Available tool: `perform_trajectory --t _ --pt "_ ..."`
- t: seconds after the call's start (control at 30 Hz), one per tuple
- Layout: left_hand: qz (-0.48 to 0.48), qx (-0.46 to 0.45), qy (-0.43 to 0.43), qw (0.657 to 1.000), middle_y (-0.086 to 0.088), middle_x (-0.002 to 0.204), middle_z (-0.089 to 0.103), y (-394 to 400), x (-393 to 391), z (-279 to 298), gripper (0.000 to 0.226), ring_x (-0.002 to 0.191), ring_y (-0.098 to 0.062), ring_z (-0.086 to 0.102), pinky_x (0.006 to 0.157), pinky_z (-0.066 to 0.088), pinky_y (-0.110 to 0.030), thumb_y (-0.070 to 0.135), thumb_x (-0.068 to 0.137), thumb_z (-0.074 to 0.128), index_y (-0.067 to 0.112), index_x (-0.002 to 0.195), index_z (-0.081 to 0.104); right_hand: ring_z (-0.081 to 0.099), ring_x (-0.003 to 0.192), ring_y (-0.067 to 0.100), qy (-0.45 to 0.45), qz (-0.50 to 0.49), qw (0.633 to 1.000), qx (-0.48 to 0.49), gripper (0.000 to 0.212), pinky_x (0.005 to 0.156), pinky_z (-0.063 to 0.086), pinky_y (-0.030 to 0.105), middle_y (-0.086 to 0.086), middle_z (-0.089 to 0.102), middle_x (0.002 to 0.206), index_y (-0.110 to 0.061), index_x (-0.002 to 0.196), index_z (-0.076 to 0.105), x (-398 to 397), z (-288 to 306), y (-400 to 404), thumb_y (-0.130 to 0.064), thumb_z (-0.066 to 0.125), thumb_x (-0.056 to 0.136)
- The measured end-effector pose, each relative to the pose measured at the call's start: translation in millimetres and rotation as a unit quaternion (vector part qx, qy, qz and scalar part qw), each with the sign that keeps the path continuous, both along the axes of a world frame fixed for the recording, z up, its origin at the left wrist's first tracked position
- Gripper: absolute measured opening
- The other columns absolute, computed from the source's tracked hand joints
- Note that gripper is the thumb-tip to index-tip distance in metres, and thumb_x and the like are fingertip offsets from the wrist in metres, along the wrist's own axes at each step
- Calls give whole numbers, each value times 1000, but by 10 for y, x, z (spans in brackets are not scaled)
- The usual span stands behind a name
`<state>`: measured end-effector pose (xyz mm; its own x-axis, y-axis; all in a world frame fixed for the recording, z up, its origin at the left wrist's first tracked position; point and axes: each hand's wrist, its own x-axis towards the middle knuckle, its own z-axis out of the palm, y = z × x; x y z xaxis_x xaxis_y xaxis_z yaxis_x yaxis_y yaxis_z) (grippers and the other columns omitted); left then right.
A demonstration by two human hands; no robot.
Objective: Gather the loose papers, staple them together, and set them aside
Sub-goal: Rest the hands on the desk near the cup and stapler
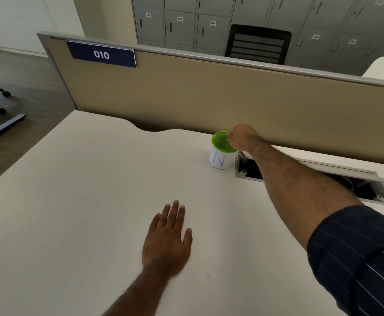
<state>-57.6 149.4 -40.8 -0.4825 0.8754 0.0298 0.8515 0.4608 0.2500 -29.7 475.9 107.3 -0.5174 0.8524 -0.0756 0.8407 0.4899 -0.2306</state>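
Observation:
No papers and no stapler show in this view. My left hand (167,240) lies flat, palm down, on the white desk (84,201), fingers spread a little and holding nothing. My right hand (243,136) reaches far forward over the rim of a white cup with a green inside and a blue "N" on it (220,159). Its fingers are curled at the cup's mouth, pinched on something small and thin that I cannot make out. My right forearm and dark striped sleeve cross the right side of the desk.
An open cable hatch (311,179) is cut into the desk right of the cup, under my right arm. A beige partition (209,94) with a "010" sign (101,54) closes off the back. Grey lockers and a black chair stand beyond it; floor lies to the left.

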Motion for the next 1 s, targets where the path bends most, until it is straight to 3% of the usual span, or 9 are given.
perform_trajectory --t 0.13,0.23,0.3,0.43,0.53,0.63,0.73,0.87,1.0 --pt "0 1 0 1000 9 164 -10 -9 1 15 68 150 -10 -10 121 -4 -32 53 95 6 26 157 -2 61 100 30 43 -5 999 14 35 80 51 32 11 65 108 -8 100 66 5 61 -26 -38 66 82" --pt "-1 1 -5 1000 9 163 -10 -1 5 20 68 150 -10 -9 121 -5 -31 53 95 7 26 157 -1 62 99 28 62 21 997 29 9 84 53 33 8 69 106 -14 90 68 8 69 -66 -19 65 83" --pt "-1 0 -5 1000 10 163 -11 -1 2 23 68 150 -10 -11 120 -6 -31 53 95 7 26 156 -2 60 106 29 47 55 996 43 22 92 51 34 8 68 113 -15 98 72 16 46 -120 -7 56 85" --pt "0 -3 1 1000 9 163 -12 -1 4 32 69 150 -10 -11 120 -7 -30 54 94 5 26 156 -3 61 101 29 59 47 994 80 18 86 52 32 9 70 106 -13 96 73 49 5 -164 -12 60 84" --pt "-1 -6 1 1000 9 163 -12 -6 -3 31 69 151 -11 -10 120 -8 -30 53 94 6 25 157 -3 60 105 32 63 56 993 84 28 89 50 32 10 69 112 -14 106 71 55 -11 -203 -7 55 85" --pt "-1 -6 -2 1000 9 163 -11 -4 -4 28 69 151 -11 -10 120 -6 -31 54 95 7 25 157 -1 61 95 31 138 1 985 104 23 75 47 27 11 70 102 -11 94 69 57 -30 -216 -6 52 80" --pt "-2 -10 0 1000 8 163 -11 2 -3 24 69 151 -11 -10 121 -5 -32 54 95 5 25 156 -2 62 100 28 190 -39 979 55 31 78 45 24 9 70 106 -8 99 67 84 -30 -203 -1 49 75" --pt "-1 -11 1 1000 8 164 -11 4 -4 30 68 151 -11 -10 121 -5 -31 54 95 5 26 156 -3 64 87 25 296 -88 950 53 16 69 41 21 7 71 90 -6 87 67 178 -37 -250 -5 54 77" --pt "-3 -11 -2 1000 8 164 -8 2 -7 51 68 151 -12 -8 122 -2 -32 53 96 9 24 157 0 65 101 20 359 -103 927 -43 29 90 48 26 8 71 106 -5 106 65 327 -102 -459 -1 49 83"
